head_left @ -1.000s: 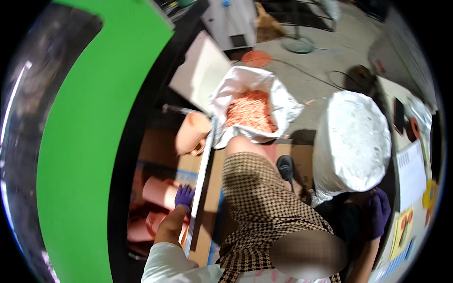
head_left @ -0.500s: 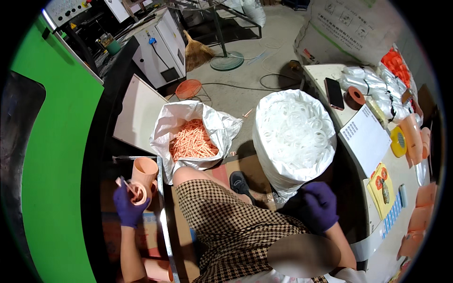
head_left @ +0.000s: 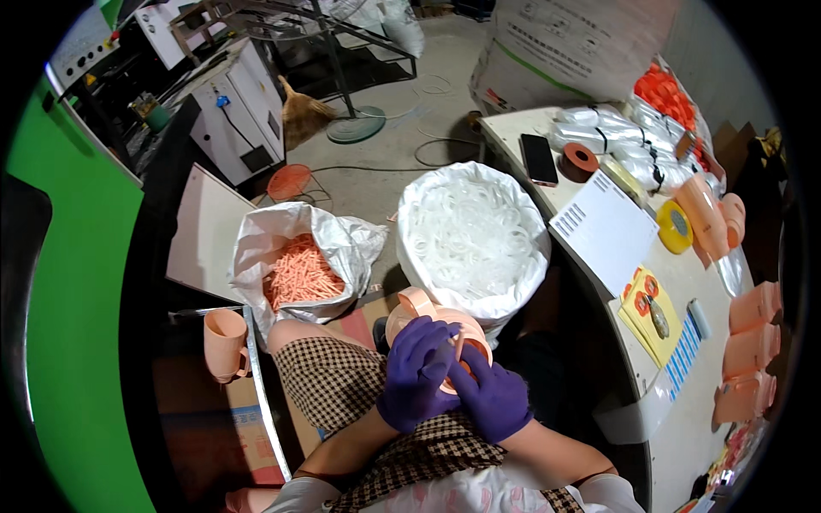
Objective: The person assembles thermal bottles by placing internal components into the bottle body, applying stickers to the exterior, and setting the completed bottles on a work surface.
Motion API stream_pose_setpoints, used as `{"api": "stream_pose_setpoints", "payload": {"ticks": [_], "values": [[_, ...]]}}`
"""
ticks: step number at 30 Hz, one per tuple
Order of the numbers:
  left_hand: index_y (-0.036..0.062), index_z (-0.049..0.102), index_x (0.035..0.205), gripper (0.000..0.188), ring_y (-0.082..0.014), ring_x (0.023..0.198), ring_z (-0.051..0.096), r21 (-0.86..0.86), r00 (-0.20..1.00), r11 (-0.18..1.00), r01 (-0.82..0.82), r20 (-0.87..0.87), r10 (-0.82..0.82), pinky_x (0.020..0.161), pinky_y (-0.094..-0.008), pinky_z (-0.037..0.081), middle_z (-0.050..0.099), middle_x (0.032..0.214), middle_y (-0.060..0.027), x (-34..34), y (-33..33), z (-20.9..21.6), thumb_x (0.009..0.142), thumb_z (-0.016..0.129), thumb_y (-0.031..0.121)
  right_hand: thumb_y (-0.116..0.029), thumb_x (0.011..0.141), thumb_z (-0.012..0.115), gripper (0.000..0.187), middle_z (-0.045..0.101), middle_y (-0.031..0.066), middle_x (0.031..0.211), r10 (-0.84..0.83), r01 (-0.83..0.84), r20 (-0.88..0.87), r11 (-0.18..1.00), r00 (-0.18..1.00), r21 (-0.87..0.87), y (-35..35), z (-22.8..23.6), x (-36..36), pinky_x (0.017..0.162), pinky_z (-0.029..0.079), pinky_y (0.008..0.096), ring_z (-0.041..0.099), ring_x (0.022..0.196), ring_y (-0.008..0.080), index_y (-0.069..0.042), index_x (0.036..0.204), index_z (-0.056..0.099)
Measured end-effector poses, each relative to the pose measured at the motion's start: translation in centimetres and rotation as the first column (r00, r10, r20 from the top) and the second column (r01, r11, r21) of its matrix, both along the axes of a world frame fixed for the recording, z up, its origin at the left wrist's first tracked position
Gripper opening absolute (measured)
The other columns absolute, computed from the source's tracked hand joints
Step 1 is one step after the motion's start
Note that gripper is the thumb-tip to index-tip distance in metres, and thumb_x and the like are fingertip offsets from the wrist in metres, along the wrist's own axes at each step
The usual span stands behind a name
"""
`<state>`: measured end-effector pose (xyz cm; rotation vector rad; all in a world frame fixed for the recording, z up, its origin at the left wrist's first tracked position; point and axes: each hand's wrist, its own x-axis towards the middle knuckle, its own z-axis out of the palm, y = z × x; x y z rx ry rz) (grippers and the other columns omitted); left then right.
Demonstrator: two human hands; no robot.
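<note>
Above my lap, both purple-gloved hands are closed around a peach plastic mug [head_left: 398, 321], its looped handle pointing away from me. My left hand [head_left: 415, 376] wraps its near left side. On the other side, my right hand [head_left: 494, 402] grips close to the round opening, fingers at the rim. A thin peach stick shows at the opening between the hands; whether it is joined to the mug I cannot tell. The gloves hide much of the mug. Another peach mug [head_left: 224, 344] with a side handle stands in the metal-edged bin to my left.
Ahead stand a white sack [head_left: 295, 224] of peach plastic sticks and a larger sack [head_left: 470, 231] of clear rings. At right, a table [head_left: 590, 329] carries a phone [head_left: 539, 160], tape rolls, papers and peach containers. A green panel [head_left: 81, 325] rises at left.
My left hand has brought a mug from the bin to my lap. My right hand has come over from the right and now holds it too. The view has shifted.
</note>
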<state>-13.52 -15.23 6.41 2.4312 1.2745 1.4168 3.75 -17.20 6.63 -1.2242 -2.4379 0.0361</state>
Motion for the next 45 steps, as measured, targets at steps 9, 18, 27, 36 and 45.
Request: {"api": "stream_pose_setpoints", "payload": {"ticks": [9, 18, 27, 36, 45], "values": [[-0.0074, 0.057, 0.116, 0.066, -0.0415, 0.109, 0.060, -0.044, 0.990, 0.990, -0.131, -0.060, 0.128, 0.097, -0.0491, 0.048, 0.062, 0.115, -0.0226, -0.9, 1.6, -2.7, 0.067, 0.088, 0.024, -0.032, 0.085, 0.066, 0.059, 0.061, 0.0134, 0.106, 0.234, -0.216, 0.023, 0.929, 0.972, -0.300, 4.8, -0.8, -1.1, 0.060, 0.054, 0.0435, 0.068, 0.074, 0.0301, -0.022, 0.141, 0.048], [-0.0019, 0.022, 0.153, 0.107, -0.0255, 0.119, 0.056, 0.113, 0.772, 0.764, -0.635, 0.137, 0.621, 0.109, -0.0382, 0.040, 0.057, 0.130, -0.0152, -19.5, 9.4, 0.8, 0.070, 0.087, 0.014, -0.016, 0.084, 0.066, 0.046, 0.061, 0.0152, 0.129, 0.439, -0.376, -0.230, 0.886, 0.869, 0.271, 16.5, 1.8, -4.5, 0.080, 0.055, 0.0424, 0.067, 0.099, 0.0322, -0.020, 0.129, 0.062], [-0.0012, 0.021, 0.146, 0.107, -0.0291, 0.120, 0.055, 0.149, 0.834, 0.823, -0.548, 0.173, 0.524, 0.105, -0.0418, 0.041, 0.054, 0.131, -0.0157, -15.9, 5.2, 2.7, 0.067, 0.089, 0.024, -0.013, 0.077, 0.067, 0.018, 0.058, 0.0047, 0.110, 0.137, -0.193, 0.231, 0.951, 0.963, 0.241, 27.1, -7.9, 6.0, 0.078, 0.050, 0.0394, 0.059, 0.101, 0.0252, -0.019, 0.094, 0.065], [0.0061, 0.056, 0.113, 0.074, -0.0368, 0.099, 0.062, -0.361, 0.985, 0.924, 0.123, 0.157, -0.070, 0.088, -0.0464, 0.049, 0.061, 0.105, -0.0157, -2.8, -2.0, -2.0, 0.054, 0.095, 0.026, -0.012, 0.082, 0.077, 0.043, 0.064, 0.0090, 0.075, -0.087, 0.089, -0.501, 0.996, 0.861, -0.020, 16.6, -3.8, 6.0, 0.063, 0.050, 0.0340, 0.062, 0.068, 0.0212, -0.017, 0.123, 0.069], [0.0039, 0.053, 0.124, 0.081, -0.0404, 0.110, 0.058, -0.472, 0.978, 0.858, 0.204, 0.133, -0.160, 0.097, -0.0481, 0.047, 0.060, 0.117, -0.0199, -0.5, -0.7, -2.0, 0.060, 0.093, 0.031, -0.015, 0.087, 0.074, 0.025, 0.072, 0.0105, 0.093, -0.201, -0.256, -0.480, 0.641, 0.854, -0.724, -4.5, -5.4, 12.8, 0.066, 0.055, 0.0347, 0.070, 0.076, 0.0203, -0.012, 0.112, 0.073]]}}
